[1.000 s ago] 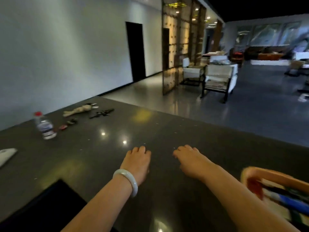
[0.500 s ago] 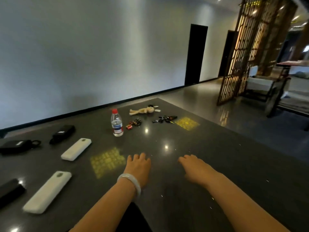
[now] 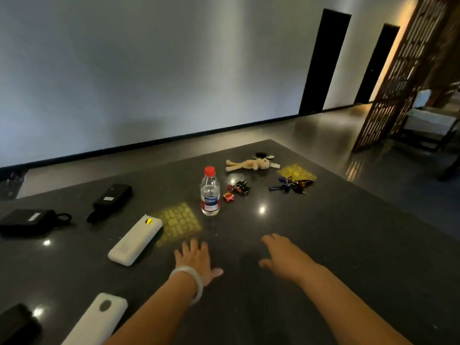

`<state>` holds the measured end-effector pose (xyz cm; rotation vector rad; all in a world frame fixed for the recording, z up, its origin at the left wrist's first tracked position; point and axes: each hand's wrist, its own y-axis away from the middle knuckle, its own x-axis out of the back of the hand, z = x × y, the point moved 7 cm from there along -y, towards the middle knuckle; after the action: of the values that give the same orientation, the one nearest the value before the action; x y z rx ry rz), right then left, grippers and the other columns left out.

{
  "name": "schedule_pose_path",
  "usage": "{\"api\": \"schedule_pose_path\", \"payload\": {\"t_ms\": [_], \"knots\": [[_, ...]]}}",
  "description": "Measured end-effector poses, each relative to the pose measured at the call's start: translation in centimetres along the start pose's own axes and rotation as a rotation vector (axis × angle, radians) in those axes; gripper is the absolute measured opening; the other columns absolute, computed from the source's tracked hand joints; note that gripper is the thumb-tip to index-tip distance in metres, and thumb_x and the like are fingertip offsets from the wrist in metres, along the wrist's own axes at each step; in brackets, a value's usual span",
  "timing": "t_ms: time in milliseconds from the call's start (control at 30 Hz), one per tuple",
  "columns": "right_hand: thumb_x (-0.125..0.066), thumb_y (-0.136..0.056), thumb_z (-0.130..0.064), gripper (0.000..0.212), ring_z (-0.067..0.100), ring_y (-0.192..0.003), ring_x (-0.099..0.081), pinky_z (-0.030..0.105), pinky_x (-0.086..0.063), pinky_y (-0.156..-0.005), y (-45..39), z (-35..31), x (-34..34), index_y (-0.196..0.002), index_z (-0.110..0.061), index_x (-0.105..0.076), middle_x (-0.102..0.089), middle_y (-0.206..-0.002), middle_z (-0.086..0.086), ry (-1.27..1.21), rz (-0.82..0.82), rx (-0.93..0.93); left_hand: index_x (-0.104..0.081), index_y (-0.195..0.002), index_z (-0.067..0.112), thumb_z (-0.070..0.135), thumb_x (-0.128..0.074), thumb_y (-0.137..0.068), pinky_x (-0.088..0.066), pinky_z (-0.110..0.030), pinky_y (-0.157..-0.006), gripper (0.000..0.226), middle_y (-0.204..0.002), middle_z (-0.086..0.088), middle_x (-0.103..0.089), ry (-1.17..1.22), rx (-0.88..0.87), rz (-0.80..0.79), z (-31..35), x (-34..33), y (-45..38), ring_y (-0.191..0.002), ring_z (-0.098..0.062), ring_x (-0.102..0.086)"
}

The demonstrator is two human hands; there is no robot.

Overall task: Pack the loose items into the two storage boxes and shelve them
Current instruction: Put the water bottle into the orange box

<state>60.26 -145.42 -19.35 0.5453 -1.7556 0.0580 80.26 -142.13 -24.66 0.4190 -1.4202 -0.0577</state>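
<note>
The white power bank (image 3: 135,240) lies just left of the left hand (image 3: 196,260), long axis slanting toward upper right; both hands flat, fingers spread, right hand (image 3: 283,255) farther

The near white power bank (image 3: 95,319) runs off the bottom edge, and the black case (image 3: 17,324) in the lower-left corner is cut by the frame. The label on the water bottle (image 3: 210,192) is too small to read. The armchair (image 3: 428,125) is cut off at the right.
</note>
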Motion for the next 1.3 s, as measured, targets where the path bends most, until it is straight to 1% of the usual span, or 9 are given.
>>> {"api": "schedule_pose_path", "payload": {"t_ms": [167, 333, 500, 600, 700, 900, 1000, 1100, 1300], "knots": [[-0.067, -0.086, -0.039, 0.076, 0.023, -0.136, -0.035, 0.036, -0.035, -0.109, -6.5, -2.4, -0.3, -0.148, -0.020, -0.026, -0.032, -0.150, 0.006, -0.264, 0.046, -0.011, 0.008, -0.153, 0.028, 0.081, -0.044, -0.076, 0.006, -0.053, -0.118, 0.107, -0.160, -0.006, 0.020, 0.136, 0.035, -0.043, -2.0, -3.3, -1.8, -0.145, -0.030, 0.022], [-0.081, -0.074, -0.032, 0.098, 0.027, -0.140, -0.028, 0.044, -0.032, -0.113, -13.4, -5.9, 0.2, -0.150, -0.017, -0.021, -0.026, -0.154, 0.008, -0.538, 0.107, -0.026, 0.017, -0.150, 0.030, 0.082, -0.040, -0.076, 0.011, -0.053, -0.116, 0.107, -0.156, -0.002, 0.030, 0.143, 0.046, -0.078, -2.5, -4.8, -3.4, -0.141, -0.027, 0.030], [-0.088, -0.063, -0.018, 0.107, 0.029, -0.137, -0.035, 0.047, -0.032, -0.112, -18.5, -8.6, 1.3, -0.147, -0.010, -0.024, -0.036, -0.149, 0.012, -0.796, 0.210, -0.029, 0.018, -0.149, 0.032, 0.084, -0.040, -0.074, 0.015, -0.053, -0.114, 0.109, -0.154, 0.000, 0.033, 0.147, 0.058, -0.116, -2.8, -5.7, -3.9, -0.140, -0.027, 0.033], [-0.086, -0.064, -0.011, 0.103, 0.030, -0.133, -0.040, 0.048, -0.035, -0.110, -20.4, -9.4, 1.1, -0.147, -0.013, -0.025, -0.041, -0.144, 0.012, -0.976, 0.210, -0.054, 0.018, -0.149, 0.032, 0.084, -0.039, -0.074, 0.017, -0.052, -0.113, 0.108, -0.154, 0.000, 0.034, 0.148, 0.062, -0.109, -2.7, -5.7, -3.7, -0.139, -0.026, 0.035], [-0.082, -0.070, -0.011, 0.078, 0.029, -0.120, -0.052, 0.040, -0.043, -0.100, -21.3, -9.5, 0.8, -0.135, -0.016, -0.039, -0.054, -0.127, 0.008, -1.020, 0.239, -0.089, 0.017, -0.150, 0.030, 0.082, -0.040, -0.076, 0.018, -0.051, -0.112, 0.107, -0.154, 0.001, 0.034, 0.150, 0.052, -0.112, -2.5, -5.5, -3.5, -0.138, -0.025, 0.035], [-0.079, -0.073, -0.014, 0.058, 0.018, -0.108, -0.056, 0.032, -0.044, -0.092, -18.4, -8.0, 0.3, -0.119, -0.022, -0.044, -0.057, -0.111, -0.003, -0.974, 0.307, -0.011, 0.018, -0.150, 0.029, 0.078, -0.044, -0.078, 0.013, -0.054, -0.115, 0.106, -0.155, -0.002, 0.033, 0.165, 0.047, -0.142, -2.2, -4.9, -3.2, -0.139, -0.028, 0.033], [-0.077, -0.075, -0.017, 0.058, 0.012, -0.103, -0.058, 0.028, -0.044, -0.088, -14.7, -5.7, -0.4, -0.123, -0.024, -0.045, -0.060, -0.111, -0.005, -0.945, 0.339, -0.004, 0.018, -0.150, 0.028, 0.078, -0.043, -0.078, 0.011, -0.055, -0.116, 0.106, -0.155, -0.004, 0.032, 0.164, 0.038, -0.134, -2.0, -4.7, -2.9, -0.140, -0.029, 0.031], [-0.079, -0.073, -0.021, 0.061, -0.001, -0.093, -0.057, 0.020, -0.041, -0.082, -9.9, -2.3, -1.0, -0.120, -0.033, -0.042, -0.058, -0.103, -0.017, -0.944, 0.359, -0.057, 0.018, -0.150, 0.027, 0.080, -0.039, -0.078, 0.009, -0.055, -0.116, 0.107, -0.155, -0.005, 0.030, 0.150, 0.028, -0.088, -1.8, -4.7, -2.7, -0.141, -0.030, 0.029], [-0.082, -0.070, -0.018, 0.054, -0.013, -0.087, -0.061, 0.004, -0.043, -0.069, 1.5, 4.6, -2.2, -0.108, -0.039, -0.049, -0.065, -0.098, -0.020, -1.005, 0.464, -0.199, 0.015, -0.152, 0.025, 0.083, -0.030, -0.079, 0.005, -0.052, -0.118, 0.103, -0.159, -0.007, 0.022, 0.099, 0.010, -0.022, -1.7, -4.4, -2.1, -0.145, -0.031, 0.021]]}}
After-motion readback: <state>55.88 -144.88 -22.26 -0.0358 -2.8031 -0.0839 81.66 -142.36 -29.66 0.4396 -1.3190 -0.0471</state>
